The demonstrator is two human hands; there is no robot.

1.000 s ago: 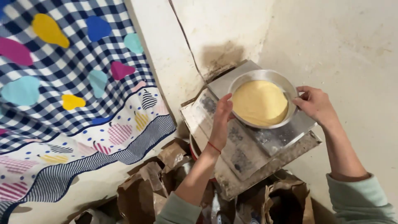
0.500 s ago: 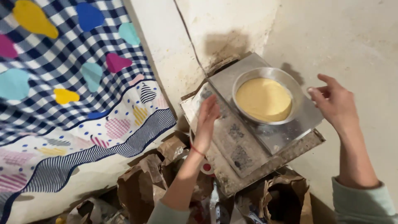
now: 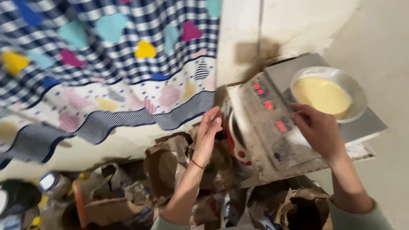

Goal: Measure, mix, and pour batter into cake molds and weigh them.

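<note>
**Notably precarious: bowl on scale, scale on clutter**

Right hand (image 3: 317, 130) rests over the dusty digital scale (image 3: 272, 127), fingers loosely curled, touching the panel by the red readouts and just beside the metal bowl (image 3: 330, 91); it grips nothing. Left hand (image 3: 208, 132) is free, fingers straight and together, hanging near the scale's left edge.

The bowl, filled with yellow flour or batter, sits on the platform at the far right.

Risk, as judged: the scale looks tilted and appears to rest on crumpled paper bags (image 3: 170, 166) and a red-and-white container (image 3: 236, 147). A firm press on the panel could rock it and slide the bowl off.

Room: wall (image 3: 298, 21) close behind, patterned curtain (image 3: 106, 64) to the left, clutter below. Open space lies mainly to the right, over bare floor (image 3: 387, 55).
</note>
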